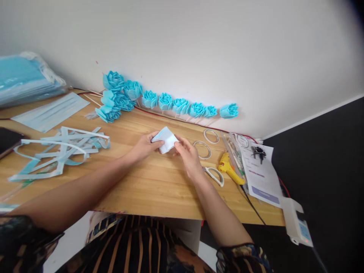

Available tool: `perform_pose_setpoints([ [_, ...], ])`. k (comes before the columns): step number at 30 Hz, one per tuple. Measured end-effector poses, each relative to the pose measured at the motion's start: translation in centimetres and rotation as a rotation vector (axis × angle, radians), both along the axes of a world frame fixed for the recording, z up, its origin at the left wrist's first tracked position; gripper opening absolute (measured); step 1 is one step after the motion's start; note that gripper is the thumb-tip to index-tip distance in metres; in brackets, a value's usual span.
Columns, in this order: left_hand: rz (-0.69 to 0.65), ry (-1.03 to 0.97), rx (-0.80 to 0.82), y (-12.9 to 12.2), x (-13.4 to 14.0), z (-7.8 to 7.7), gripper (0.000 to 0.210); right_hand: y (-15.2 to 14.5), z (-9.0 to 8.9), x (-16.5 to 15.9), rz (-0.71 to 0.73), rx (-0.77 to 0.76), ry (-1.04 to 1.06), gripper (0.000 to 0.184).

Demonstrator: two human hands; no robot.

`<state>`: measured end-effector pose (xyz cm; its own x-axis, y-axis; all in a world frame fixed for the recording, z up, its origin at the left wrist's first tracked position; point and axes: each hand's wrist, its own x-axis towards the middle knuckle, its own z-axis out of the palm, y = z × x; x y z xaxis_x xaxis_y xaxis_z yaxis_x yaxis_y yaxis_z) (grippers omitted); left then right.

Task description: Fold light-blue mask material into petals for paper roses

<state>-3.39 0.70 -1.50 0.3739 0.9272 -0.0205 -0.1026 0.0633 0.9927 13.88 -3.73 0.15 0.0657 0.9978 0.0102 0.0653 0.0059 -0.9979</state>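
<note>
Left hand point(146, 146): thumb and fingers pinching folded pale-blue sheet point(167, 139), left edge
Right hand point(188, 153): pinching right edge
Sheet: above wooden tabletop point(159, 191)
Hidden: some fingertips behind sheet; part of scissors point(222, 182) behind right wrist

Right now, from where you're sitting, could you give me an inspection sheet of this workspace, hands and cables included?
Surface: wooden table, with items on both sides.
Job's things: small pale-blue piece in the fingers; blue flowers, bunched at left, then in a row along the wall.
Clutter: cut strips, pleated sheet and clear bag at left; scissors, yellow glue gun and printed paper with keys at right.
Hands: left hand and right hand both pinch the piece.
Cables: black cord runs from the glue gun past the table's front edge; red cable near the wall.
Surroundings: white wall behind, dark surface at right; other people, nothing seen.
</note>
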Motion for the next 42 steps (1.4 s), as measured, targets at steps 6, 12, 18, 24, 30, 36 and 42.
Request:
perform_pose_setpoints([
  [6, 0.000, 0.027, 0.063, -0.2, 0.2, -0.2, 0.050, -0.5, 0.2, 0.0, 0.006, 0.236, -0.360, 0.054],
  [12, -0.059, 0.119, 0.199, -0.2, 0.2, -0.2, 0.056, -0.6, 0.1, -0.2, -0.031, 0.405, -0.589, 0.030],
  [18, -0.095, 0.303, 0.437, 0.3, -0.1, -0.5, 0.058, -0.5, -0.3, 0.0, 0.046, 0.541, -0.837, 0.039],
  [24, -0.123, 0.370, 0.463, 0.3, 0.0, -1.3, 0.063, -0.3, -1.0, 0.0, 0.086, 0.432, -0.782, 0.045],
  [30, -0.067, 0.293, 0.315, 0.7, -0.1, -0.8, 0.066, -0.4, -0.5, 0.0, -0.015, 0.341, -0.554, 0.040],
  [36, -0.098, 0.310, 0.410, 0.8, -0.3, -0.9, 0.067, 0.0, -0.9, 0.2, 0.035, 0.418, -0.689, 0.042],
  [42, -0.120, 0.350, 0.451, 0.6, -0.1, -1.4, 0.069, 0.1, -1.4, 0.1, 0.096, 0.360, -0.703, 0.053],
])
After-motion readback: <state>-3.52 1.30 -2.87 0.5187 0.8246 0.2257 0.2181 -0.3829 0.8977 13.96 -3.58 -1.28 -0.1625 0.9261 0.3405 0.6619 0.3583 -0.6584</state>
